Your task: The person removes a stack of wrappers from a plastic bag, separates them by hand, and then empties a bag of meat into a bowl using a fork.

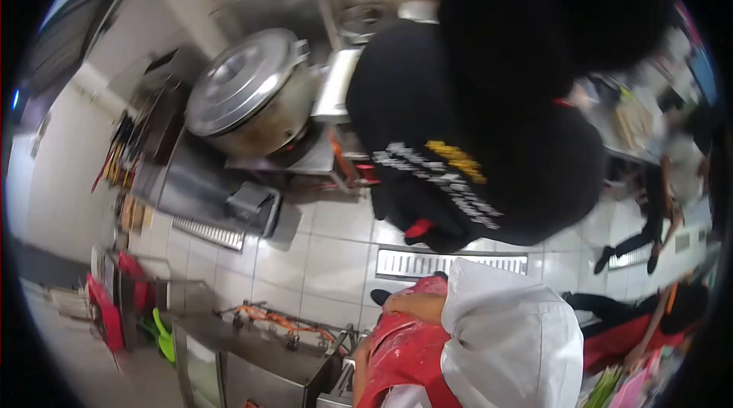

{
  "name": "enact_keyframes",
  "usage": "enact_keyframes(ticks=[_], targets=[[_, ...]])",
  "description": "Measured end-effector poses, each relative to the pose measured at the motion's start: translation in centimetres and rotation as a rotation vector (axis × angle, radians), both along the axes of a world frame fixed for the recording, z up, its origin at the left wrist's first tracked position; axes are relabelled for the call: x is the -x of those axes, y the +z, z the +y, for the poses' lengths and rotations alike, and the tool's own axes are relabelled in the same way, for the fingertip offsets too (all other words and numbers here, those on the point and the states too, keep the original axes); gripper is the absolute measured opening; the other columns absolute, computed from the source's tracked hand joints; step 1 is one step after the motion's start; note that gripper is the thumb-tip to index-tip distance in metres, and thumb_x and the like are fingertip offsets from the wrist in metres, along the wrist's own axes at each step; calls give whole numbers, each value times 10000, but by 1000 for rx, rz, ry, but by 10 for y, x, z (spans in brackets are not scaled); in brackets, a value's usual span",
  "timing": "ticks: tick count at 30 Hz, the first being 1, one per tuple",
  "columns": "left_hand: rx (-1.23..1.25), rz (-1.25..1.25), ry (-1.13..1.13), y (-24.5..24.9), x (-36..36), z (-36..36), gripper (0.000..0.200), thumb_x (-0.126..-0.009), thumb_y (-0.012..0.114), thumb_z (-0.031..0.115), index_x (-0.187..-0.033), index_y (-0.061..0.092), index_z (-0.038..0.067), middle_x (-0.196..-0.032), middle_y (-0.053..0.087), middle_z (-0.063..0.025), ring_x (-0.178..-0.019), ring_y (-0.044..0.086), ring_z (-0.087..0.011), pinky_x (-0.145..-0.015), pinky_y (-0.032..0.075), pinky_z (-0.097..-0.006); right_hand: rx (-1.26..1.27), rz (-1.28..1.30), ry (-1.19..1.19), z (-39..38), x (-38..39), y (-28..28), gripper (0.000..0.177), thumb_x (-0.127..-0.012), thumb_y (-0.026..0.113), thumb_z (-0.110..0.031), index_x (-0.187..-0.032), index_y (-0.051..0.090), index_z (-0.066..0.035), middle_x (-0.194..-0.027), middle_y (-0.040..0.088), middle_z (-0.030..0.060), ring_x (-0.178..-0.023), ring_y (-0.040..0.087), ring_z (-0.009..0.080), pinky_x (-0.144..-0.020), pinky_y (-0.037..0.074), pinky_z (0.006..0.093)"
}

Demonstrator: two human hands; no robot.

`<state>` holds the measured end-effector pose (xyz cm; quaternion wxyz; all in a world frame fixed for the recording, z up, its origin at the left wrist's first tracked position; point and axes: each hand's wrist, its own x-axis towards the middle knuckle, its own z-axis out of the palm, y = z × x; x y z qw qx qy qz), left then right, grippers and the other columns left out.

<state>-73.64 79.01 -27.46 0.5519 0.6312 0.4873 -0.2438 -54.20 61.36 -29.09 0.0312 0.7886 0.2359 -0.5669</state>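
Note:
Low in the view, my right hand (394, 304) is at the red apron (408, 347), below a white sleeve (508, 332). Its fingers are not clear, and nothing can be made out in it. My left hand (363, 353) is by the apron's left edge, close to the metal equipment (275, 362); its fingers are hidden or blurred. Pale smears mark the apron. A person in black clothing with white and yellow lettering (489, 133) fills much of the upper middle, very close to me.
A large lidded pot (248, 91) stands on a metal stove at the upper left. Floor drain grates (405, 263) lie among white tiles. Two other people (657, 209) (641, 332) are at the right, near a cluttered table (630, 125).

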Motion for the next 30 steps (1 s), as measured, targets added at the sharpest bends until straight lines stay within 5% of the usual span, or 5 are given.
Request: enact_keyframes(ticks=[6, 14, 18, 23, 30], targets=[[9, -55, -563, -35, -36, -165, 606, -877, 503, 537, -1192, 627, 34, -1201, 624, -198, -1105, 608, -306, -901, 485, -378, -88, 218, -283, -241, 21, 34, 345, -760, 643, -390, -878, 674, -67, -978, 628, 135, -849, 632, 292, -709, 514, 476], [-187, 92, -1900, -85, -138, -411, 605, -905, 338, 507, -1233, 608, 77, -1324, 546, -182, -1229, 531, -341, -1017, 411, -425, -46, 244, -829, -581, 109, 82, 522, -867, 540, -457, -1171, 617, -40, -1256, 586, 145, -1007, 636, 330, -801, 525, 512], [-311, -13, -1820, -10, -163, -521, 566, -882, 416, 432, -1229, 609, 30, -1302, 559, -212, -1204, 546, -365, -1011, 437, -439, -179, 157, -1492, -694, 200, -37, 480, -905, 521, -348, -1282, 520, -50, -1230, 583, 154, -962, 641, 308, -759, 529, 523], [-337, -53, -1834, 46, -200, -623, 547, -848, 509, 355, -1299, 555, 49, -1340, 532, -207, -1235, 523, -353, -1028, 432, -436, -276, 44, -2199, -695, 248, -28, 278, -923, 503, -266, -1107, 576, -69, -976, 629, 112, -786, 623, 255, -647, 512, 443], [-394, -744, -1272, 106, -286, -720, 264, -815, 602, 273, -931, 664, 44, -961, 666, -207, -948, 633, -379, -818, 503, -479, -350, 82, -1846, -706, 236, -5, 378, -944, 490, -310, -1210, 608, -68, -1097, 648, 127, -918, 615, 293, -765, 494, 425]])
